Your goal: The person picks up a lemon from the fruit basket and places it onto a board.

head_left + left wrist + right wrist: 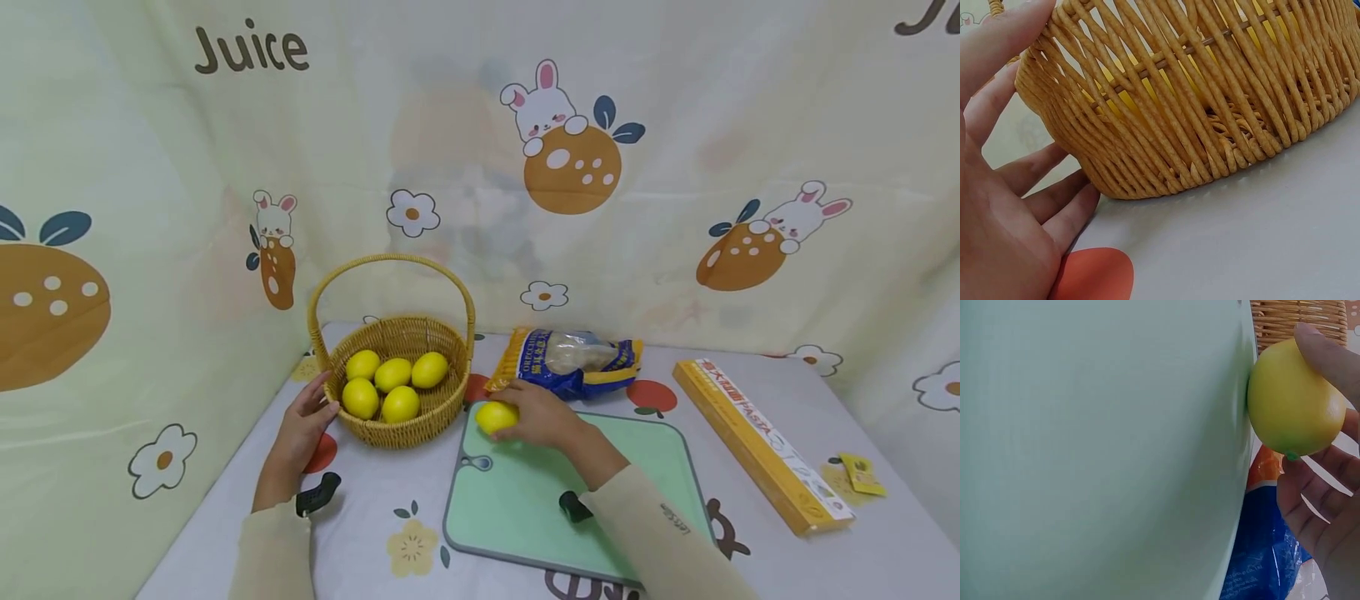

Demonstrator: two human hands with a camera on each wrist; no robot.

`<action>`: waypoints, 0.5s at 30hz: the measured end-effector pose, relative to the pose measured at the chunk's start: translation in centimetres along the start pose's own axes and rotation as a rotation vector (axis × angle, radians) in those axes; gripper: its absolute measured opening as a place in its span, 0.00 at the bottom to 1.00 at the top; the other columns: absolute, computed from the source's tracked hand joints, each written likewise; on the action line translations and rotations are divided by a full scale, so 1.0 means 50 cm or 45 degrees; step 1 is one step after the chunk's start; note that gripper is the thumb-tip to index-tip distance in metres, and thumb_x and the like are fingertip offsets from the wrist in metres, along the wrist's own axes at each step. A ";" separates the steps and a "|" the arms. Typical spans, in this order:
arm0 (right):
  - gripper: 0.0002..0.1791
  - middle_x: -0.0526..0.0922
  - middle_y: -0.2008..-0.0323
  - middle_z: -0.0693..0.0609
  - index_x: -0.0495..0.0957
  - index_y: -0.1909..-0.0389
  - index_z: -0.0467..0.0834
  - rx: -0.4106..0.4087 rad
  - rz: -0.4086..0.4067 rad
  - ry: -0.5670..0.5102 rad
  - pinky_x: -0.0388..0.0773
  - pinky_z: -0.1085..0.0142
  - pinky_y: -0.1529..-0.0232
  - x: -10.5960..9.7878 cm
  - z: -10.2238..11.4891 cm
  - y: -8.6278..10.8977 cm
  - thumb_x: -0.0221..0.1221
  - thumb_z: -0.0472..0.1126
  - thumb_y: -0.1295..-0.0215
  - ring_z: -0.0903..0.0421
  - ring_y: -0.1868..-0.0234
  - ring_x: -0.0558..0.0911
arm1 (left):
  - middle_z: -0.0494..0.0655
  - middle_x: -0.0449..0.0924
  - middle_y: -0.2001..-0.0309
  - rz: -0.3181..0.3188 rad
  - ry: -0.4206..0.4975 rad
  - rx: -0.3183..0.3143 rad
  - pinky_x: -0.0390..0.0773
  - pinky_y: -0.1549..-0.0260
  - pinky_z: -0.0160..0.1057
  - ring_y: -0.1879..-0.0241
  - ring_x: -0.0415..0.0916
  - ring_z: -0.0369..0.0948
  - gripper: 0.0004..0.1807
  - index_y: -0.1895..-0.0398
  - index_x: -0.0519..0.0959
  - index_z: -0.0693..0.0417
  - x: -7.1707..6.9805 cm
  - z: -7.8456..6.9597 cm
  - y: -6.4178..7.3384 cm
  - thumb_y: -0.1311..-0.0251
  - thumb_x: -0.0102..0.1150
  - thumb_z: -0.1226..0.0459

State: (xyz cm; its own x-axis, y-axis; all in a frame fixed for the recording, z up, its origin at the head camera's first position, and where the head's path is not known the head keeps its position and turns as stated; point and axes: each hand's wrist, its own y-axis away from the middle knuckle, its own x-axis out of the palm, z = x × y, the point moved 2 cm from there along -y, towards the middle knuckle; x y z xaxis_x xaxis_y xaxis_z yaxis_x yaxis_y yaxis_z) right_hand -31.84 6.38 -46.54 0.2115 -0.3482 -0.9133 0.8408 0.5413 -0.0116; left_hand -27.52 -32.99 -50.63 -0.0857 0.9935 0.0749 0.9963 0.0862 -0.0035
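Observation:
My right hand (536, 414) holds a yellow lemon (497, 417) at the upper left corner of a mint-green cutting board (570, 500). In the right wrist view the lemon (1294, 400) lies between thumb and fingers, touching or very near the board (1097, 450); its green tip faces the fingers. At the left, my left hand (300, 425) rests against the side of a wicker basket (405, 433) with a tall handle. The left wrist view has those fingers fairly straight along the woven wall (1166, 125). Several lemons (393, 375) sit inside the basket.
Behind the board lies a blue and yellow pasta bag (577, 362). A long orange and white pasta box (761, 446) lies at the right, with a small yellow packet (862, 475) beyond it. A printed cloth (465, 167) hangs behind the table.

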 end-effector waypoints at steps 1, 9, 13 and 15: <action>0.40 0.72 0.38 0.51 0.74 0.36 0.52 0.000 0.002 0.000 0.68 0.49 0.40 0.000 -0.001 0.000 0.71 0.62 0.51 0.48 0.41 0.72 | 0.54 0.51 0.25 -0.003 -0.003 0.002 0.56 0.33 0.46 0.30 0.51 0.50 0.36 0.24 0.55 0.47 0.000 0.000 0.000 0.32 0.56 0.66; 0.40 0.73 0.38 0.50 0.75 0.36 0.51 -0.009 -0.010 -0.001 0.68 0.50 0.39 0.000 -0.005 -0.007 0.71 0.61 0.50 0.49 0.41 0.72 | 0.53 0.50 0.25 -0.019 -0.050 -0.016 0.53 0.32 0.49 0.29 0.50 0.50 0.36 0.24 0.55 0.44 -0.002 -0.005 0.000 0.32 0.57 0.64; 0.41 0.72 0.37 0.50 0.74 0.36 0.51 0.006 -0.010 -0.011 0.67 0.49 0.39 0.001 -0.004 -0.009 0.71 0.62 0.51 0.48 0.39 0.71 | 0.52 0.50 0.25 -0.032 -0.025 -0.043 0.54 0.32 0.49 0.29 0.50 0.50 0.37 0.24 0.56 0.43 -0.003 -0.003 -0.001 0.33 0.58 0.64; 0.41 0.71 0.37 0.50 0.74 0.36 0.51 0.018 -0.010 -0.015 0.67 0.48 0.38 0.000 -0.003 -0.009 0.71 0.62 0.51 0.48 0.39 0.71 | 0.52 0.50 0.25 -0.035 -0.017 -0.048 0.55 0.33 0.48 0.29 0.51 0.49 0.37 0.24 0.56 0.43 -0.002 -0.003 -0.002 0.33 0.59 0.64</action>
State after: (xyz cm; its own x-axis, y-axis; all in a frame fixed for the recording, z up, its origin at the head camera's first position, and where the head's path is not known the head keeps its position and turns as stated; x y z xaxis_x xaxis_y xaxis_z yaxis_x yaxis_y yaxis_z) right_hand -32.31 6.26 -46.62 0.2104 -0.3614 -0.9084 0.8495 0.5275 -0.0131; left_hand -27.59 -33.13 -50.51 -0.1132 0.9917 0.0614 0.9931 0.1111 0.0363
